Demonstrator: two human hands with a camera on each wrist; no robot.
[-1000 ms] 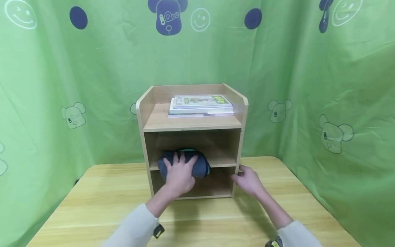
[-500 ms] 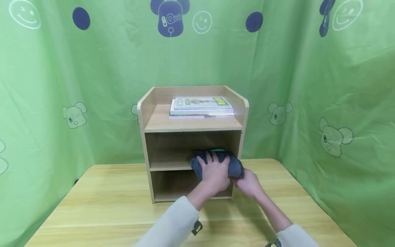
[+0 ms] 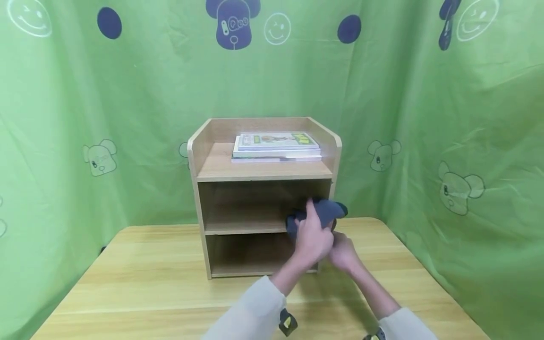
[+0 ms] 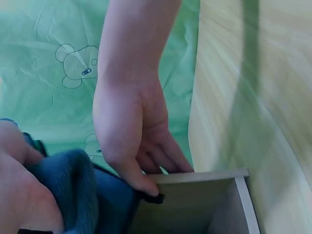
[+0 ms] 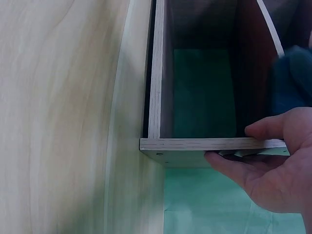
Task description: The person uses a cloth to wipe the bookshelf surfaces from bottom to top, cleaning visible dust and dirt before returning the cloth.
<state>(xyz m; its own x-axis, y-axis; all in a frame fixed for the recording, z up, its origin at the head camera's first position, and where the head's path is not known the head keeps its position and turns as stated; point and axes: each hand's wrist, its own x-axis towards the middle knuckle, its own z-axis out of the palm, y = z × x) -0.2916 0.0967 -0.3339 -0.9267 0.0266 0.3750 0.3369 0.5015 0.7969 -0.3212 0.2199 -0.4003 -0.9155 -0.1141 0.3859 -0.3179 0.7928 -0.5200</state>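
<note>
Your pale sleeves (image 3: 252,309) are nearest, smooth fabric, with a small black wrist unit (image 3: 288,322) with a yellow patch on the left. Below: table (image 3: 140,288), yellowish, streaky wood grain. Your left hand (image 3: 313,242) has its grip clamped on the dark blue cloth (image 3: 326,211); some fingers hidden. Cloth is soft, bunched, towel-like nap, up at the right front edge of the shelf unit (image 3: 267,178), middle-compartment level. Your right hand (image 3: 342,254) sits just beside it, grip clamped on the side panel (image 5: 195,144): thumb inside, fingers outside. Unit is light wood-grain board, squared, rounded top corners. On top: flat stack of books (image 3: 276,152), yellow-green cover lettering too small to read. Behind: creased green curtain (image 3: 157,89), outlined bears, white smileys, purple bear head (image 3: 233,26) with lettering like "Qoo", unsure.
</note>
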